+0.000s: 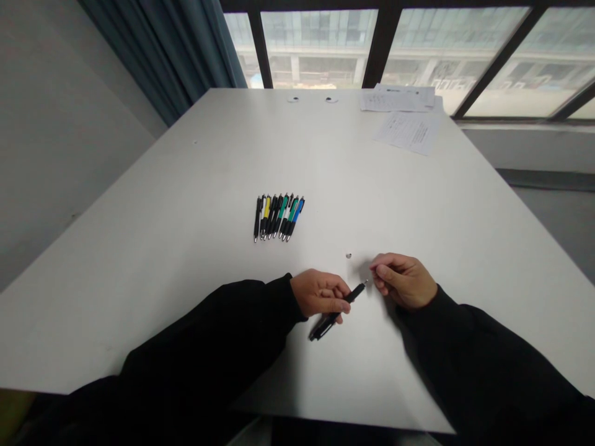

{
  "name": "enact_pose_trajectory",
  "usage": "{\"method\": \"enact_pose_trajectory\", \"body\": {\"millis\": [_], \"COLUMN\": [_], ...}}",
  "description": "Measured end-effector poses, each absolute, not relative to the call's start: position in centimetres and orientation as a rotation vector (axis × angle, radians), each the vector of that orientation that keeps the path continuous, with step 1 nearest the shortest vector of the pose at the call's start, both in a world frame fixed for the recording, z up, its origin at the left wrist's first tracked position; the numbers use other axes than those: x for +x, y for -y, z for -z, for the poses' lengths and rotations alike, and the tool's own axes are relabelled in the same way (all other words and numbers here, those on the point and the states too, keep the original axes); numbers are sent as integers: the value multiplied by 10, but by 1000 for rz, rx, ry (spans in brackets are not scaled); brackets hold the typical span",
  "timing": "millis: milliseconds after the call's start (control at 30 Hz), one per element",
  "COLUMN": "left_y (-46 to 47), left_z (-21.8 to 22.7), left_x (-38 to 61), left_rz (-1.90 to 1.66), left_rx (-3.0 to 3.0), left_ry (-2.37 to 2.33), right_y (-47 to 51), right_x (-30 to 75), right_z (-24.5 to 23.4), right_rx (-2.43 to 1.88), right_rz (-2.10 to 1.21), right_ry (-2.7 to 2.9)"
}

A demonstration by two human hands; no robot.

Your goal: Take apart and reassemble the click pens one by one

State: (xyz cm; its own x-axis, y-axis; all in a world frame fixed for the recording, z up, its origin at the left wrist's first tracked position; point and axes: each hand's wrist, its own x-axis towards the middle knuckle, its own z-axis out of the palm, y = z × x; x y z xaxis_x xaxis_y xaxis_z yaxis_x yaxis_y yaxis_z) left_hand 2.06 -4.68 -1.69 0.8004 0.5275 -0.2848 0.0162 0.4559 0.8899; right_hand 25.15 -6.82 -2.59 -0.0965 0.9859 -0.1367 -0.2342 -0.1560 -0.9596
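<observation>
A black pen is gripped between the thumb and fingers of my left hand. It slants, with its slim metal tip up and to the right and its clip end down and to the left. Just right of the tip is my right hand, its thumb and fingers closed in a pinch; whatever they hold, if anything, is hidden. Slightly beyond both hands, a small dark and silvery piece lies on the white table; its kind is too small to tell.
Several pens in black, white, yellow, green and blue lie side by side, left of centre. Printed papers rest at the far right corner. Two round fittings sit at the far edge, before the windows. A blue curtain hangs at left.
</observation>
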Motion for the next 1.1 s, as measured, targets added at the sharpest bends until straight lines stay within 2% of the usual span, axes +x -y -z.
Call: {"method": "enact_pose_trajectory", "body": {"millis": [500,800,867,1000,1100], "left_y": [47,46,45,43,42], "left_z": [17,19,18,16,16], "left_x": [21,21,20,19,18], "left_rz": [-330,-347,-358,-386,-401], "left_rx": [1138,1029,971,905,890], "left_ry": [-577,-551,-537,-506,-490], "right_y": [70,73,70,57,46], "right_x": [254,253,253,245,237], "right_z": [22,17,15,11,12], "right_rx": [-1138,-966,-1055,-1271,-1261], "right_rz": [-1452,-1475,-1299,-709,-540], "right_ry": [1323,1411,1488,1845,2071]}}
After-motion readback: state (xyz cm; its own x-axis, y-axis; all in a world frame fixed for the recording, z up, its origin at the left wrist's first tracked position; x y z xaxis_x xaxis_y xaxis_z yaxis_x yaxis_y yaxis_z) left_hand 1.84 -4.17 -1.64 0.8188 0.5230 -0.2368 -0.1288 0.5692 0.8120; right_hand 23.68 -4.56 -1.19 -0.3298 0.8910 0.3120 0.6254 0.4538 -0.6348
